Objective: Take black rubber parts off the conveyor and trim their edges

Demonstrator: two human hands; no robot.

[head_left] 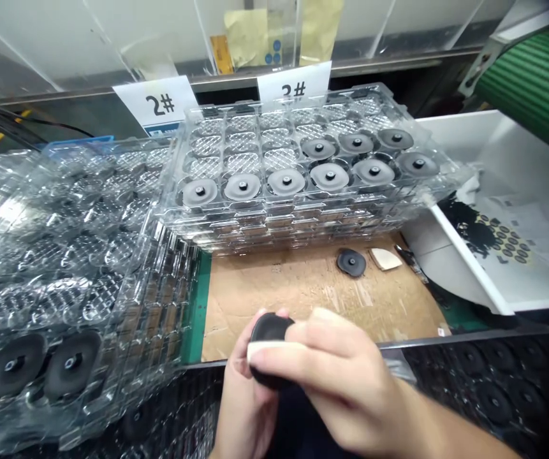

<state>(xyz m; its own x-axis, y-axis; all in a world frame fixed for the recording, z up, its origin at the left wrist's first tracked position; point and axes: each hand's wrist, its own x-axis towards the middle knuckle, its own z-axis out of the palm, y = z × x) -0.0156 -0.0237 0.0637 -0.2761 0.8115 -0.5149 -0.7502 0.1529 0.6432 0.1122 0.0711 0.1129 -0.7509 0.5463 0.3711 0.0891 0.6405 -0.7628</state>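
Observation:
My left hand (pixel 245 401) grips a black round disc (pixel 270 331) from below, near the bottom of the view. My right hand (pixel 336 376) presses a small white pad (pixel 274 349) against the disc's edge with its fingers. Farther off on a brown cardboard sheet (pixel 322 299) lie a second black disc (pixel 351 262) and a beige pad piece (pixel 385 259), both out of reach of my fingers. A clear blister tray (pixel 274 153) holds two rows of grey-topped discs (pixel 286 182) in its front and right pockets.
Stacked clear trays (pixel 64 255) fill the left side, with black discs in their near pockets. Paper labels 2# (pixel 155 105) and 3# (pixel 294 83) stand behind. A white bin (pixel 494 255) at right holds a sheet of small dark rings. More black discs (pixel 494 395) lie at lower right.

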